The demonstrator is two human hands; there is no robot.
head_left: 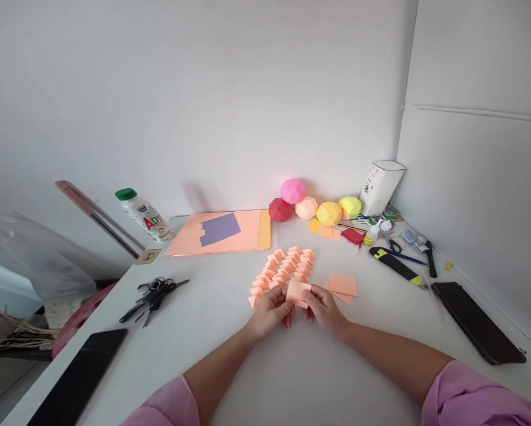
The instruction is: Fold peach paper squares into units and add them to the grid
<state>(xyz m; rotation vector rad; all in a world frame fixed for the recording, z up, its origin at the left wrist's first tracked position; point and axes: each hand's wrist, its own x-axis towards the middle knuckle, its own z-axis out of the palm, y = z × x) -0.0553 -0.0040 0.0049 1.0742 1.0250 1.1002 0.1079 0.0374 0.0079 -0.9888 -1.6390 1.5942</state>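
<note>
A small peach paper square is pinched between my two hands, just above the white table. My left hand grips its left edge, thumb in front and the other fingers curled behind. On the right edge, my right hand holds it the same way. Right behind the hands stand several rows of small folded peach paper pieces. To the right of my right hand lies a short stack of flat peach paper squares. The fingers partly cover the held sheet's edges.
Several faceted paper balls sit along the wall. Large peach sheets lie at back left, near a white bottle and keys. A yellow-black cutter, glue bottle and dark case are rightward; a black phone-like slab is front left.
</note>
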